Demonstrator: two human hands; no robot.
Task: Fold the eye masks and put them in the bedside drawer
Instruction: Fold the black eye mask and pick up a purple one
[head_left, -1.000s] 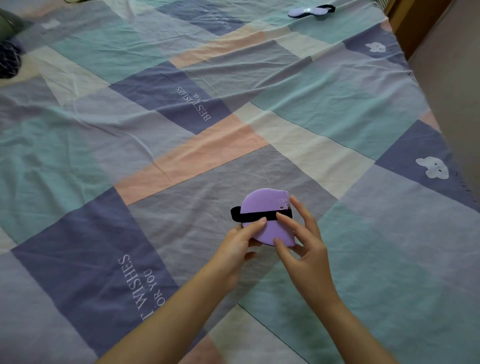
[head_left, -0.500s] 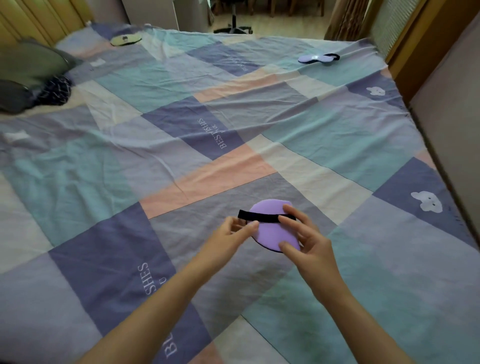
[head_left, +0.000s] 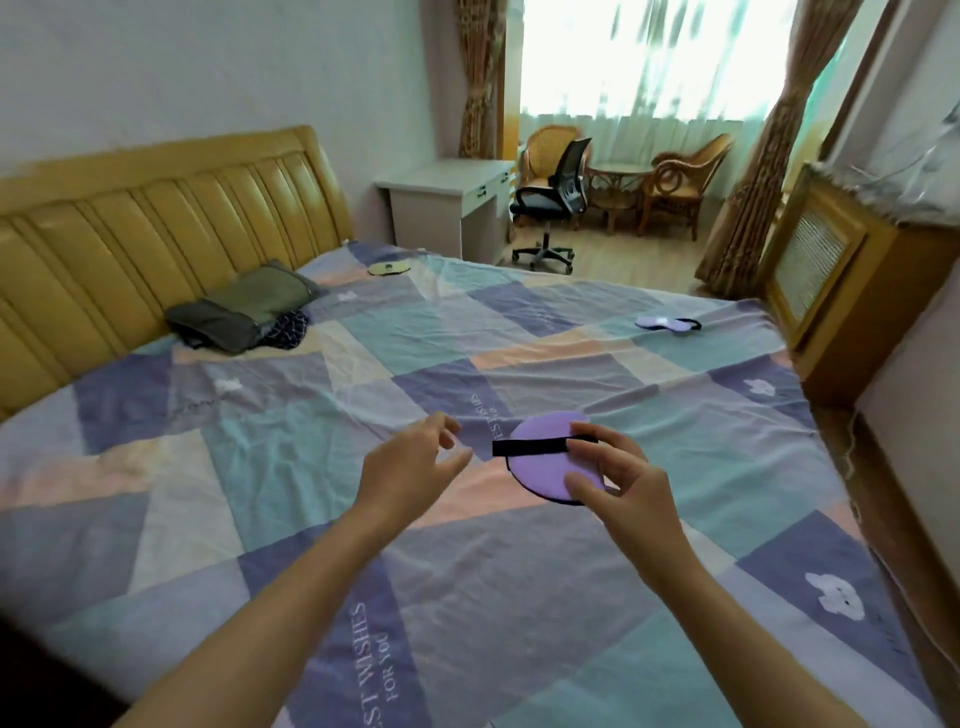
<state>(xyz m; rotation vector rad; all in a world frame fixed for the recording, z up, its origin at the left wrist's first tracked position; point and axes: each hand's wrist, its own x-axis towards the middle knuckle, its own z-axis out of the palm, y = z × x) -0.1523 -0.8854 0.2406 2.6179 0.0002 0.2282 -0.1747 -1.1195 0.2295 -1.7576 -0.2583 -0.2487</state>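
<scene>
A folded purple eye mask (head_left: 540, 467) with a black strap across it is lifted above the bed, pinched between thumb and fingers of my right hand (head_left: 621, 480). My left hand (head_left: 410, 467) hovers just left of it, fingers loosely spread, holding nothing. A second purple eye mask (head_left: 665, 323) lies flat on the far right of the bedspread. A yellowish eye mask (head_left: 388, 268) lies near the far end by the headboard. No bedside drawer is in view.
The patchwork bedspread (head_left: 291, 457) covers the bed, with folded dark clothes (head_left: 244, 317) by the yellow headboard (head_left: 156, 218). A white desk (head_left: 447, 202), office chair (head_left: 553, 202) and wicker chairs stand beyond. A wooden cabinet (head_left: 852, 291) lines the right side.
My left hand has let go of the mask and drawn away to the left. My right hand alone holds it, lifted. My head has tilted up, showing the room.
</scene>
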